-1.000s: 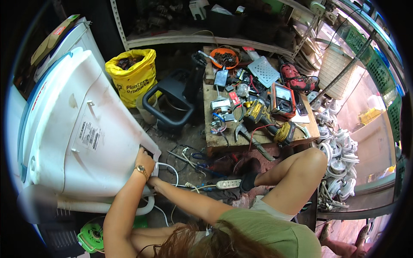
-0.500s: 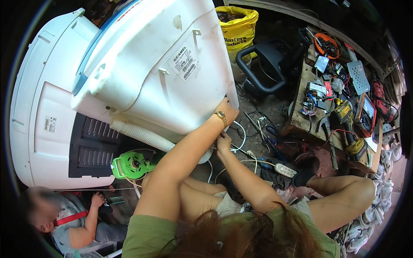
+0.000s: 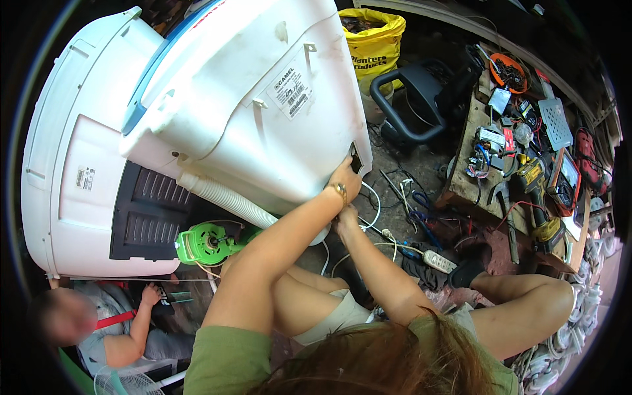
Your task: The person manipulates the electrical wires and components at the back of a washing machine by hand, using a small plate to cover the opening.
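Compared with half a second ago, the change is small. The left hand (image 3: 345, 179), which wears a gold-coloured wristwatch (image 3: 340, 191), sits a little lower at the corner of the large white casing (image 3: 289, 148), so more of the dark opening (image 3: 356, 158) there is uncovered. The right hand (image 3: 347, 218) is just below, close under the other wrist, with its fingers partly hidden. The view is also shifted slightly, and a fan grille (image 3: 125, 382) shows more fully at the lower left. In my judgement, the handling remains at this same corner, because no part appears to be removed from the casing.

The hands are close together. The left one touches the rim of the opening, but I cannot tell whether its fingers grip something inside. Of the right one, I also cannot tell if it is closed on anything. The casing is in front of the person, toward the left, and a white cable (image 3: 378, 204) loops beside its corner.

About the writing: a pale rectangular label (image 3: 290, 89) with dark print and a barcode is on the casing, and red lettering (image 3: 203, 16) is near its blue edge. The second white casing (image 3: 85, 168) carries a smaller label (image 3: 84, 178), too small to read. The yellow bag (image 3: 373, 46) has bold dark printing.
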`<state>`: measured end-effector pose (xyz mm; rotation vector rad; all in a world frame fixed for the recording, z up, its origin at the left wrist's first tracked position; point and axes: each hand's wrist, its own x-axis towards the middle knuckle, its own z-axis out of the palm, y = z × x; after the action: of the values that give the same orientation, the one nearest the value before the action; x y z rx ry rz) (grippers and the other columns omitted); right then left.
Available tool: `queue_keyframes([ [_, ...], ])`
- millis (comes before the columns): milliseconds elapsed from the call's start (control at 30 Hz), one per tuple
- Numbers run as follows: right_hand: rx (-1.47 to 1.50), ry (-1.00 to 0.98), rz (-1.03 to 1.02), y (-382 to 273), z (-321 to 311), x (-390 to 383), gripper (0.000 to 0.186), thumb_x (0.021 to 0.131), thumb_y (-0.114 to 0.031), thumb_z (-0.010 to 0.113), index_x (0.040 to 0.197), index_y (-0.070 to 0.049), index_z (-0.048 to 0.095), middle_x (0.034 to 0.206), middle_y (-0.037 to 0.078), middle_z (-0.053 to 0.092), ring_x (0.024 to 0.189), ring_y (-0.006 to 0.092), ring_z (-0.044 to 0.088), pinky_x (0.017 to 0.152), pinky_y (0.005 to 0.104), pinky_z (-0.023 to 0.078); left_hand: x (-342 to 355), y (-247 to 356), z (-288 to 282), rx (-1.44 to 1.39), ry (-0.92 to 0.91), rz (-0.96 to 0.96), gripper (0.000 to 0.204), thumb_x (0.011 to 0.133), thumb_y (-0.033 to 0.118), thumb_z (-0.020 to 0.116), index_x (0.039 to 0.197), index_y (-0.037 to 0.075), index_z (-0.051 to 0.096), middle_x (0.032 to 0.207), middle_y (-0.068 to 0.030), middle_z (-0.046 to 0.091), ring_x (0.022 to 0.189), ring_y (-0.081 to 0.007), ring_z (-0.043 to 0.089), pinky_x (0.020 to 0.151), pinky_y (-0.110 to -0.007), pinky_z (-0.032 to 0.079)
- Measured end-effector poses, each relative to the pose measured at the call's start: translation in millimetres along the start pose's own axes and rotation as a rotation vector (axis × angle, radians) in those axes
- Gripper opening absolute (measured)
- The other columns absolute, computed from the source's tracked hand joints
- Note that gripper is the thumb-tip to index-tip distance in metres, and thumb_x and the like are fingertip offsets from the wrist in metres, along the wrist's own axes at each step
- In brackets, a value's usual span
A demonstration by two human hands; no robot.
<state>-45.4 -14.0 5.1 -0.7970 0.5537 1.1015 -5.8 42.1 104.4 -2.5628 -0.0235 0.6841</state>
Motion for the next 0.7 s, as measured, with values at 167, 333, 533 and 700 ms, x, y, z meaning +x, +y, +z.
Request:
queue_keyframes([
  [167, -0.005, -0.027, -0.044, 6, -9, -5, 0.015, 0.089, -0.007, 0.056, 0.1, 0.003, 0.06, 0.095, 0.011, 0.066, 0.084, 0.0206, 0.064, 0.072, 0.0325, 0.053, -35, 25, 25, -0.09, 0.168, -0.21, 0.016, 0.086, 0.016, 0.045, 0.088, 0.008, 0.059, 0.078, -0.0085, 0.066, 0.083, -0.0207, 0.063, 0.102, -0.036, 0.027],
  [333, -0.504, -0.009, -0.179, -1, -33, 0, 0.015, 0.085, -0.007, 0.06, 0.096, 0.003, 0.063, 0.092, 0.009, 0.066, 0.076, 0.0174, 0.062, 0.066, 0.0298, 0.05, -35, 28, 29, -0.179, 0.036, -0.2, 0.016, 0.087, 0.017, 0.045, 0.092, 0.007, 0.057, 0.084, -0.0123, 0.067, 0.09, -0.023, 0.064, 0.104, -0.038, 0.026],
  [533, -1.028, 0.014, -0.791, -45, -46, 32, 0.012, 0.08, -0.002, 0.057, 0.086, -0.001, 0.067, 0.077, 0.006, 0.065, 0.07, 0.014, 0.057, 0.066, 0.0281, 0.046, -49, 35, 41, -0.03, 0.226, -0.114, 0.015, 0.087, 0.019, 0.046, 0.093, 0.01, 0.056, 0.089, -0.0129, 0.066, 0.097, -0.0256, 0.06, 0.101, -0.04, 0.027],
  [700, -0.946, -0.387, -0.473, -79, -37, 40, 0.014, 0.082, 0.001, 0.055, 0.091, 0.001, 0.066, 0.078, 0.003, 0.063, 0.071, 0.0135, 0.057, 0.067, 0.0274, 0.046, -71, 56, 58, 0.101, 0.272, -0.101, 0.014, 0.089, 0.019, 0.042, 0.087, 0.011, 0.054, 0.088, -0.0131, 0.065, 0.095, -0.0234, 0.058, 0.099, -0.037, 0.024],
])
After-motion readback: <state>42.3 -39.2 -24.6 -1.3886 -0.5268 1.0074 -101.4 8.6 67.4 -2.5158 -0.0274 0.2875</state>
